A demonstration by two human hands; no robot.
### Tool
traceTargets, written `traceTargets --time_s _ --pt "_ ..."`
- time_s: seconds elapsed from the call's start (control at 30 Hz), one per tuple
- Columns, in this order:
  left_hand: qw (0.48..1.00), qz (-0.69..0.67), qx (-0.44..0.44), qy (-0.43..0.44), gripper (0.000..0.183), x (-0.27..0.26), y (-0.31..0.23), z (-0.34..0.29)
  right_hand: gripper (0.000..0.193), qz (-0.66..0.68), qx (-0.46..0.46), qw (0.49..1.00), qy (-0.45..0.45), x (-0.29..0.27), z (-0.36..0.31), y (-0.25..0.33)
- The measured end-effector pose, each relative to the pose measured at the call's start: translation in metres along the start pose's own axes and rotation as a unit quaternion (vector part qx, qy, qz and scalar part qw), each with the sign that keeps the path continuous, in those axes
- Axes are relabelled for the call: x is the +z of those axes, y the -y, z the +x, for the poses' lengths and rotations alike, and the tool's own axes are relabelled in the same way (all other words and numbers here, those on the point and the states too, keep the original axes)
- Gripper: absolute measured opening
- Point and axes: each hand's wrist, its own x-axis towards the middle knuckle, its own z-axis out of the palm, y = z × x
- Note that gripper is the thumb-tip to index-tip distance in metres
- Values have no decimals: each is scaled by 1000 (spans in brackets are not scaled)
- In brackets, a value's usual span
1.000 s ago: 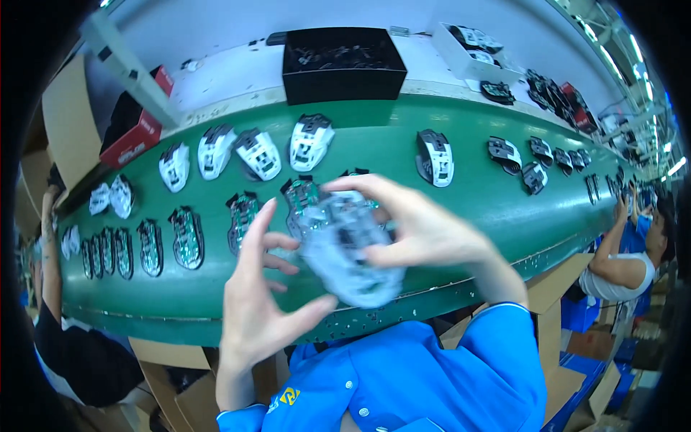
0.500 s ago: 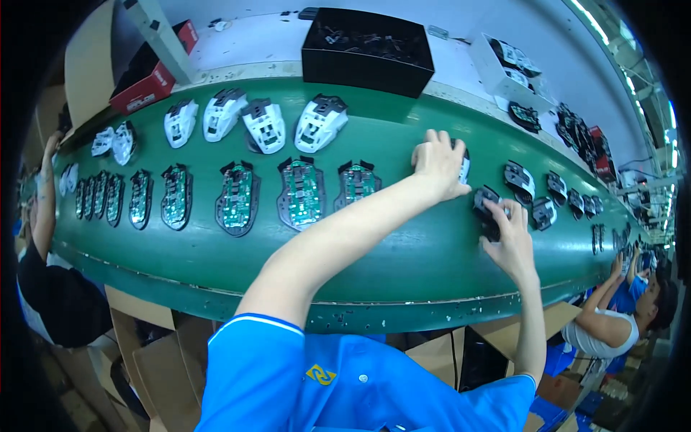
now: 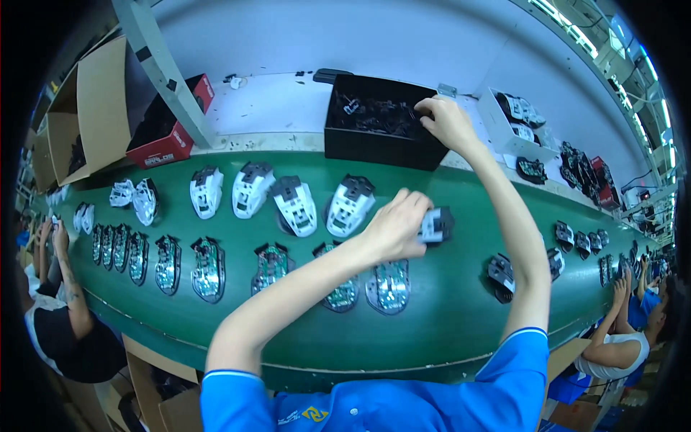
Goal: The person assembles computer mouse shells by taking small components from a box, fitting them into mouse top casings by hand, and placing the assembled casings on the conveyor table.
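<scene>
My left hand [image 3: 397, 226] is closed round one end of a white and dark grey mouse shell [image 3: 435, 225], just above the green belt [image 3: 432, 324]. At the back, my right hand [image 3: 448, 121] reaches over the right side of a black box [image 3: 381, 150] of small dark parts. Its fingers are curled together among the parts; what they hold, if anything, is too small to make out. Several white mouse shells [image 3: 350, 205] lie left of my left hand. Nearer me is a row of mouse bases with green circuit boards [image 3: 389, 286], partly hidden by my left forearm.
More mouse shells [image 3: 500, 276] lie on the belt at the right. A white box [image 3: 515, 133] of shells and a red box [image 3: 162, 144] stand on the back ledge, near a slanting post [image 3: 162, 72]. People [image 3: 622, 338] work at both ends.
My right hand has left the dark mouse part on the right and moved up to the black box. My left hand has shifted left with the shell. The view has tilted upward.
</scene>
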Motion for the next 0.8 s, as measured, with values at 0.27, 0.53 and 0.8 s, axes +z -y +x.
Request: traceTargets --time_s 0.27,0.53,0.8 --pt "828 -472 -277 -122 90 -150 -10 -146 23 43 -33 998 -16 -14 -22 30" --pt "526 -794 -212 -219 77 -155 -4 -226 27 -6 114 992 46 -105 -118 -42" --pt "488 -817 -179 -250 73 -152 -27 -256 42 12 162 974 156 -145 -191 -53"
